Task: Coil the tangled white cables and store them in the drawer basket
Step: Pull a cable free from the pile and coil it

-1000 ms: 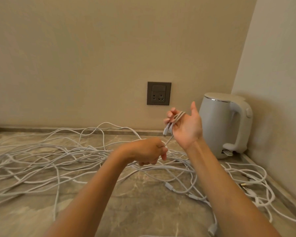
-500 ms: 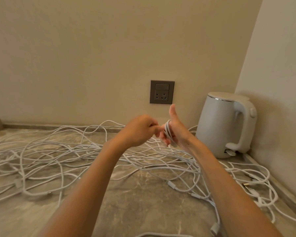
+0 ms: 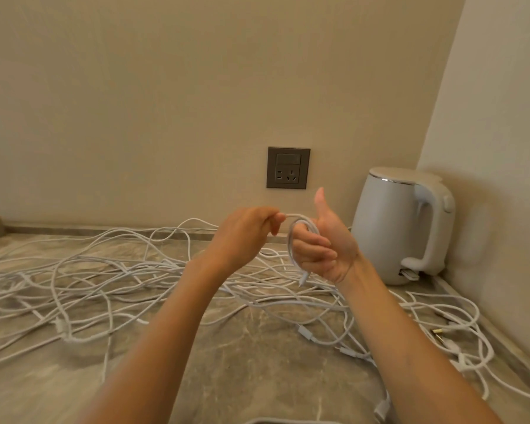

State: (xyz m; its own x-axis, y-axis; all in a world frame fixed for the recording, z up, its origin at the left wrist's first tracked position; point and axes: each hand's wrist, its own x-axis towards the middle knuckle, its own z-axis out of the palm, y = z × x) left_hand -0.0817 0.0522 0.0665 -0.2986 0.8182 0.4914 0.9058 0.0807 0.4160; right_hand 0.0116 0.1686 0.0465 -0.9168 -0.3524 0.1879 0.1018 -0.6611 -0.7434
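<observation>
A tangle of white cables [image 3: 110,280] sprawls over the grey stone counter [image 3: 251,362]. Above it, my right hand [image 3: 328,243] is raised with the thumb up and the fingers curled; a white cable coil [image 3: 294,240] is looped around those fingers, and its plug end hangs below the hand. My left hand [image 3: 245,234] is just left of it and pinches the same cable, holding a short taut stretch that leads onto the coil. No drawer or basket is in view.
A white electric kettle [image 3: 401,224] stands in the back right corner against the walls. A dark wall socket [image 3: 288,167] is behind my hands. More loose white cable and plugs [image 3: 450,332] lie along the right wall.
My left hand rose from below the right hand to beside it, carrying the cable up and over the right fingers. The coil on my right hand gained a loop.
</observation>
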